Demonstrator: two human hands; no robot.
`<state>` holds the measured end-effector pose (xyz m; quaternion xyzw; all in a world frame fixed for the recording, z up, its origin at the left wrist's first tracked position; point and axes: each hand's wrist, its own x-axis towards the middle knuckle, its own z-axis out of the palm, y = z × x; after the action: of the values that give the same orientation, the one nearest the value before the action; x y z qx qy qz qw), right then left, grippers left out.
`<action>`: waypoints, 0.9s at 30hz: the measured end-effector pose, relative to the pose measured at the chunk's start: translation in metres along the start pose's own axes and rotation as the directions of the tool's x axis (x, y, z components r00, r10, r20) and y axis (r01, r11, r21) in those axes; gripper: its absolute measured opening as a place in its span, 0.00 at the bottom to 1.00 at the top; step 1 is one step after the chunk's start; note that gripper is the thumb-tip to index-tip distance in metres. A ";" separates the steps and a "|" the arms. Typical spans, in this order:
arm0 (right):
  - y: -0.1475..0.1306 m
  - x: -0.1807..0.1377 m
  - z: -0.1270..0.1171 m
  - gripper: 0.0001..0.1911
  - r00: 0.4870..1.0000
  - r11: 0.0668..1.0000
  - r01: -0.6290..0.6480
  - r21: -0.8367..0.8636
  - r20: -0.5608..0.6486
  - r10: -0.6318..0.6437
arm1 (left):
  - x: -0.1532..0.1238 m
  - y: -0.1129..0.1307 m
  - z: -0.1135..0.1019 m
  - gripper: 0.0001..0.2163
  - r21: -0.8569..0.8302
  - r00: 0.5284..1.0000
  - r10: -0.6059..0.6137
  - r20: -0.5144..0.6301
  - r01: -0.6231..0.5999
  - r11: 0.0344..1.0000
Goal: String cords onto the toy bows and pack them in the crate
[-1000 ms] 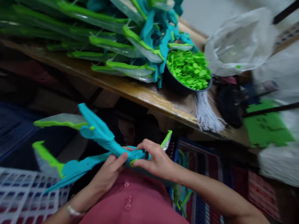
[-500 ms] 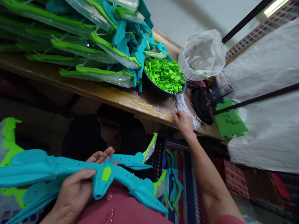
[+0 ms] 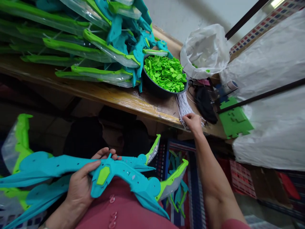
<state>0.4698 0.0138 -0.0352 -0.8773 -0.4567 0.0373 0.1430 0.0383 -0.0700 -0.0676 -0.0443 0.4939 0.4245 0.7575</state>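
My left hand [image 3: 82, 181] is wrapped round the middle of a teal plastic toy bow [image 3: 143, 181] with lime-green tips, held across my lap. A green five-sided piece [image 3: 103, 176] sits on its centre. Behind and below it are more teal limbs, partly hidden, and I cannot tell whether they belong to a second bow. At the table edge, my right hand [image 3: 194, 122] is closed, thumb and finger pinched at a bundle of thin white strings [image 3: 183, 105]. The fingertips touch the strings' near ends; how many they grip cannot be made out.
A black bowl [image 3: 154, 88] full of small green pieces stands on the wooden table [image 3: 143, 106]. Left of it is a tall stack of similar bows [image 3: 95, 51]. A white plastic bag [image 3: 205, 54], a black cloth item [image 3: 205, 105] and a green foam mat [image 3: 234, 119] lie rightward.
My right hand has shifted slightly right, from the table edge onto the white strings. The bow in my left hand has turned a little, and its right green tip now shows more fully.
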 end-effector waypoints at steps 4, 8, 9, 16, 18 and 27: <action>-0.003 -0.002 -0.011 0.08 1.000 0.994 -0.007 0.106 -0.016 0.009 | 0.008 -0.008 -0.003 0.14 0.055 0.981 0.051 0.187 -0.063 0.997; -0.036 -0.057 -0.020 0.09 0.987 0.945 0.125 0.304 0.056 -0.148 | 0.013 -0.019 -0.002 0.13 0.128 0.917 0.010 0.399 -0.066 0.990; -0.049 -0.079 -0.022 0.10 0.953 0.893 0.196 0.405 0.135 -0.271 | 0.014 -0.021 0.000 0.14 0.141 0.892 -0.011 0.453 -0.060 0.988; -0.112 -0.198 -0.030 0.07 0.212 0.556 0.469 0.686 0.523 -0.825 | 0.023 -0.027 0.011 0.24 0.191 0.689 -0.129 0.713 -0.014 0.981; -0.109 -0.194 -0.025 0.06 0.054 0.526 0.399 0.751 0.553 -0.831 | 0.024 -0.023 0.008 0.26 0.216 0.665 -0.163 0.728 0.002 0.976; -0.125 -0.161 0.053 0.28 0.400 0.462 -0.514 0.723 0.678 -0.616 | 0.014 -0.013 0.003 0.19 0.249 0.713 -0.100 0.694 -0.107 0.963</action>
<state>0.2671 -0.0378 -0.0611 -0.4650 -0.3933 0.7344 0.2997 0.0517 -0.0683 -0.0816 0.2249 0.2231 0.3394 0.8857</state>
